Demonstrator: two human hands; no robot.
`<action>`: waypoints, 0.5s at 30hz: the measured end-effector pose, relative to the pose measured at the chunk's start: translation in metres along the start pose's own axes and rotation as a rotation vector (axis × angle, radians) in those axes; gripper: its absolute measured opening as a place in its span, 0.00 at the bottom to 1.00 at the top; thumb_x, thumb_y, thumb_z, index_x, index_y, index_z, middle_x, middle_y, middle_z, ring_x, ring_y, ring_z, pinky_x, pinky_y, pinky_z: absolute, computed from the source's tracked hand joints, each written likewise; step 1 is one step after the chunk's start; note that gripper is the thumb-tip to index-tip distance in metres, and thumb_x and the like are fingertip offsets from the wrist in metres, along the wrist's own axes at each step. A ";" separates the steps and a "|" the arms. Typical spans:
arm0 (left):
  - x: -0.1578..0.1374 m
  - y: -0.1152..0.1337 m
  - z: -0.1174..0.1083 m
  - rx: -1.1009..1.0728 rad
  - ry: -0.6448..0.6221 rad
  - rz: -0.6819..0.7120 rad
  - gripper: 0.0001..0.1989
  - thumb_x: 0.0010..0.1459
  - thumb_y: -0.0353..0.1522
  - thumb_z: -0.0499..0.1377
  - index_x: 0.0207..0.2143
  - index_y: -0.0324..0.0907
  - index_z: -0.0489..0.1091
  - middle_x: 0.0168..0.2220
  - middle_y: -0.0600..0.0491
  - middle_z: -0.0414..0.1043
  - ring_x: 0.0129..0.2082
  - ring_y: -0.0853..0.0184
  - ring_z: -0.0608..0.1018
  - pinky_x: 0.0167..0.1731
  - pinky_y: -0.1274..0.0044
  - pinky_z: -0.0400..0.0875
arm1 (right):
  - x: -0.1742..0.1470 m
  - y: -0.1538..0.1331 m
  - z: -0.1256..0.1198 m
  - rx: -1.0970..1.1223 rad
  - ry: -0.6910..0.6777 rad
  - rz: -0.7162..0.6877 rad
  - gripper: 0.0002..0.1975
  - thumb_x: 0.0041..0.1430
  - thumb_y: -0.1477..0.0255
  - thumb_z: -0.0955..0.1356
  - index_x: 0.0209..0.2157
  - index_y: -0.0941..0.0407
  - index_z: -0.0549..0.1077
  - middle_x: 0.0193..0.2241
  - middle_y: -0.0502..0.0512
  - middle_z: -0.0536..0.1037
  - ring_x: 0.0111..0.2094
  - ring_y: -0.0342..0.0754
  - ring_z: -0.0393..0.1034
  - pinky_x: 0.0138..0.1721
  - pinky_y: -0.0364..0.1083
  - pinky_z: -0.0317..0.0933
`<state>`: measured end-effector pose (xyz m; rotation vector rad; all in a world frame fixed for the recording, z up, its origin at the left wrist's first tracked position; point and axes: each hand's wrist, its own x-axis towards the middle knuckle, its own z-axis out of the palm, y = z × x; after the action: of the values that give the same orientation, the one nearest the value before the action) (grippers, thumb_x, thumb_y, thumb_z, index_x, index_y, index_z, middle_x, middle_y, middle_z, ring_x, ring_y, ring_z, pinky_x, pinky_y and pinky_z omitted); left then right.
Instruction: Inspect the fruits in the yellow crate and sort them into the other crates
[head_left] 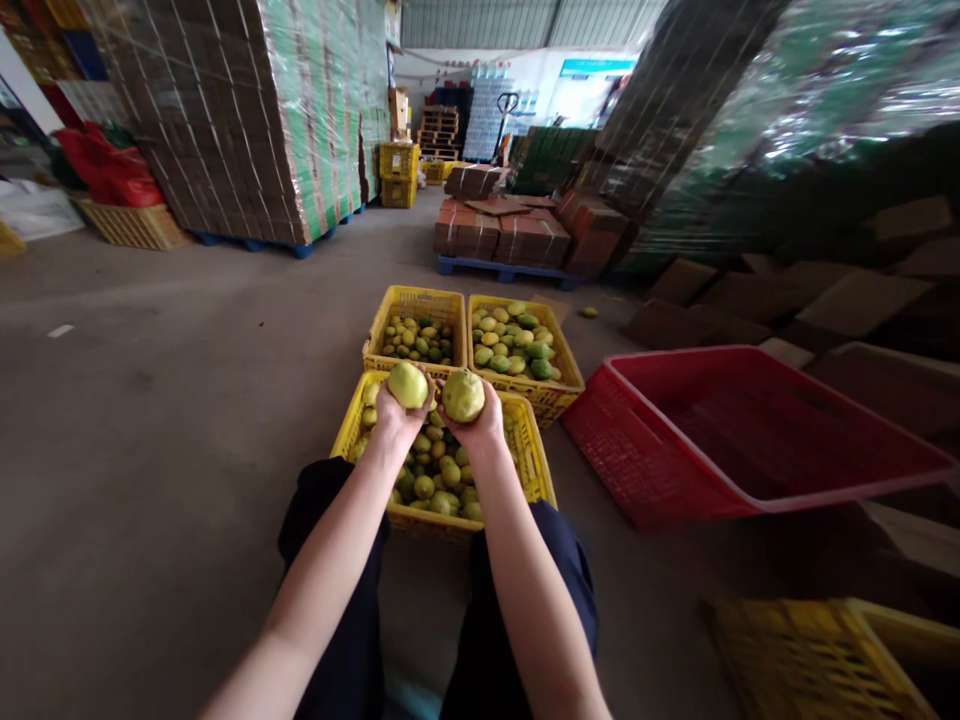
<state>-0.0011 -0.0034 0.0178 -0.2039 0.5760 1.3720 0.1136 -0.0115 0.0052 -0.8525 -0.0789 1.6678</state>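
My left hand point(397, 418) is closed around a smooth yellow-green lemon point(408, 384). Beside it, my right hand point(484, 422) grips a second lemon point(463, 396), rounder and lumpier with a dark spot near its top. Both hands are held side by side, palms up, over the nearest yellow crate point(541, 470), which stands between my knees and contains many yellow and green lemons point(444, 500). Behind it are two more yellow crates: the left one point(369, 345) has smaller, greener fruit, the right one point(574, 378) larger yellow and green fruit. My forearms hide part of the near crate.
A red crate point(622, 450) stands to the right, with another yellow crate point(795, 650) at the lower right. Flat cardboard lies along the right side. Bundled cartons point(499, 235) rest on a blue pallet ahead. Tall wrapped stacks point(315, 120) flank the floor. One loose fruit point(589, 312) lies on the ground.
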 end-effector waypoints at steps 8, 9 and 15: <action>-0.004 -0.011 -0.006 0.487 -0.281 0.534 0.15 0.53 0.34 0.54 0.17 0.40 0.74 0.22 0.51 0.74 0.23 0.70 0.76 0.29 0.79 0.71 | 0.005 0.008 -0.002 -0.152 -0.105 -0.528 0.11 0.49 0.63 0.72 0.24 0.57 0.77 0.21 0.48 0.77 0.23 0.43 0.70 0.30 0.43 0.68; -0.004 -0.013 -0.008 0.537 -0.305 0.609 0.15 0.52 0.35 0.55 0.17 0.40 0.74 0.21 0.51 0.75 0.24 0.69 0.77 0.30 0.79 0.71 | 0.004 0.009 -0.003 -0.201 -0.135 -0.627 0.11 0.48 0.63 0.72 0.24 0.57 0.78 0.22 0.48 0.77 0.25 0.44 0.71 0.31 0.43 0.68; 0.000 -0.015 -0.017 0.688 -0.425 0.818 0.15 0.52 0.37 0.56 0.19 0.43 0.77 0.22 0.53 0.77 0.27 0.66 0.78 0.34 0.76 0.71 | -0.004 0.008 -0.006 -0.368 -0.217 -0.926 0.12 0.53 0.62 0.71 0.24 0.55 0.79 0.24 0.49 0.78 0.29 0.46 0.70 0.35 0.45 0.64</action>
<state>0.0091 -0.0143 0.0005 0.9538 0.7674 1.8234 0.1102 -0.0203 -0.0012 -0.7272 -0.8246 0.8596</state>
